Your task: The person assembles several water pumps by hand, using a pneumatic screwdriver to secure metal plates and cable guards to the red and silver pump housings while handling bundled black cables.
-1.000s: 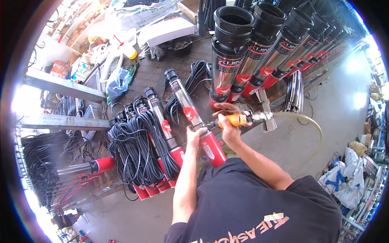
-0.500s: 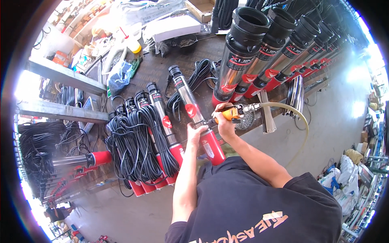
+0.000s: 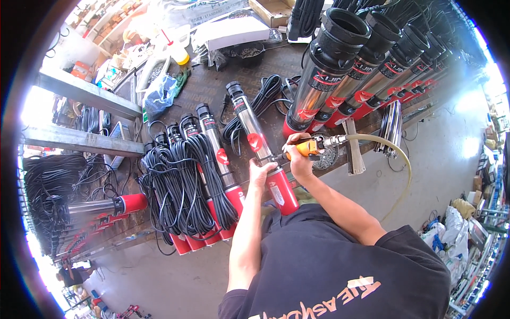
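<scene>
In front of me a slim submersible pump (image 3: 252, 125) with a black top, a silver body and a red lower end lies along the bench, its red end toward me. My left hand (image 3: 260, 173) is closed round it where the silver meets the red. My right hand (image 3: 298, 162) grips a yellow air screwdriver (image 3: 304, 149), with a pale air hose (image 3: 390, 142) running off to the right. The tool's tip points at the pump's side just above my left hand; whether it touches a screw is too small to tell.
Left of the pump lie several similar pumps (image 3: 218, 151) with coiled black cables (image 3: 175, 186). At the right stands a row of thicker pumps (image 3: 325, 80). Metal strips (image 3: 390, 125) and a flat metal bar (image 3: 355, 151) overhang the bench edge. A metal rail (image 3: 90, 95) crosses the left.
The whole view has shifted slightly. Both hands keep their places on the pump and the air screwdriver, with barely any movement between them.
</scene>
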`<action>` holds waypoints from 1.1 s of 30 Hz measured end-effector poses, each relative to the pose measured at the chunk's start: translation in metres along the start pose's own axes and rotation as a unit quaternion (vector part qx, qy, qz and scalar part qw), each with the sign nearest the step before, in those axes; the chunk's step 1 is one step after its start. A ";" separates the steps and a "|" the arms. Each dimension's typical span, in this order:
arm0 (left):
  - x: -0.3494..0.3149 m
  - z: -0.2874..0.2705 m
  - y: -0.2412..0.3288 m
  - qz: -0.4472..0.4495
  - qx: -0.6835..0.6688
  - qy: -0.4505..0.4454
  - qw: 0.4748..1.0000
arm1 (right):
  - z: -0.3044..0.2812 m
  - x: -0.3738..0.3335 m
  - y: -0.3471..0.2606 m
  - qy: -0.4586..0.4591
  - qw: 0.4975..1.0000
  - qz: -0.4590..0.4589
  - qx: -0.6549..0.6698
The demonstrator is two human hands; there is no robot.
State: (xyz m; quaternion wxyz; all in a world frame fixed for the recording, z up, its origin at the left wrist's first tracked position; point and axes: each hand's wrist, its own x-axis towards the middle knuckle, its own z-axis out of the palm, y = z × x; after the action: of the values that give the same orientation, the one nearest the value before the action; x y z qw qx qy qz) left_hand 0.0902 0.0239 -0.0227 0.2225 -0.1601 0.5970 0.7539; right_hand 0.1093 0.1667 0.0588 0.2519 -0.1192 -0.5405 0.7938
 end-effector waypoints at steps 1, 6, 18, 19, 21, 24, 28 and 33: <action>0.000 0.000 0.000 -0.001 0.001 0.001 1.000 | 0.001 0.000 -0.001 -0.001 1.000 0.004 0.003; -0.001 0.002 0.004 -0.009 0.004 -0.002 1.000 | 0.004 0.003 0.003 0.023 0.999 -0.013 0.030; 0.003 -0.001 -0.002 -0.008 0.004 -0.006 1.000 | -0.001 0.006 0.008 0.008 0.999 -0.041 -0.014; 0.002 0.000 -0.001 -0.010 0.000 -0.007 1.000 | -0.003 0.006 0.010 0.001 0.998 -0.054 -0.044; 0.002 0.000 -0.002 -0.005 -0.003 -0.005 1.000 | -0.003 0.005 0.009 -0.007 0.998 -0.050 -0.041; 0.002 -0.001 -0.004 0.004 -0.004 0.005 1.000 | 0.004 0.002 0.006 -0.014 0.999 -0.016 0.025; -0.003 0.005 0.003 -0.013 -0.015 0.006 1.000 | 0.002 0.005 0.009 -0.020 0.999 -0.009 0.028; -0.006 0.006 0.008 -0.036 -0.025 0.007 0.999 | 0.000 0.003 0.013 -0.008 0.998 0.017 0.064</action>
State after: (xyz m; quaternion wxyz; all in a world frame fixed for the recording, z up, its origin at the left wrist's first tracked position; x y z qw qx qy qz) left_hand 0.0915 0.0272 -0.0119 0.2412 -0.1918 0.5733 0.7592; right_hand 0.1028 0.1646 0.0476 0.2413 -0.1056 -0.4882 0.8320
